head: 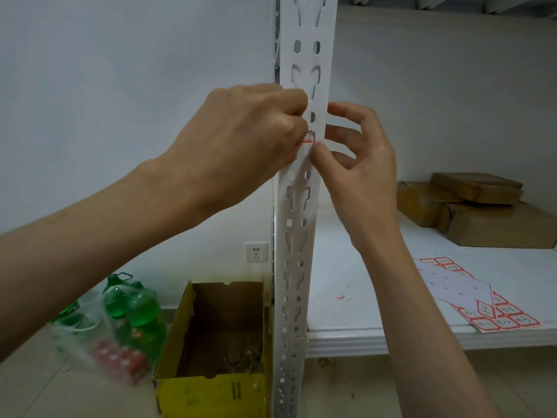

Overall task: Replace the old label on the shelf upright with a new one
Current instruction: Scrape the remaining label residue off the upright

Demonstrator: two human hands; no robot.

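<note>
Both forearms reach up to the white shelf upright [304, 206]. The left hand [250, 137] is curled, its grip pinching the red-edged label [307, 143] stuck on the upright's face. The right hand [358, 164] has its thumb tip pressed beside the label, its fingers loosely bent behind the upright, holding nothing.

label [308, 143] mostly hidden behind left hand [250, 131], bottles [126, 309] blurred
</note>
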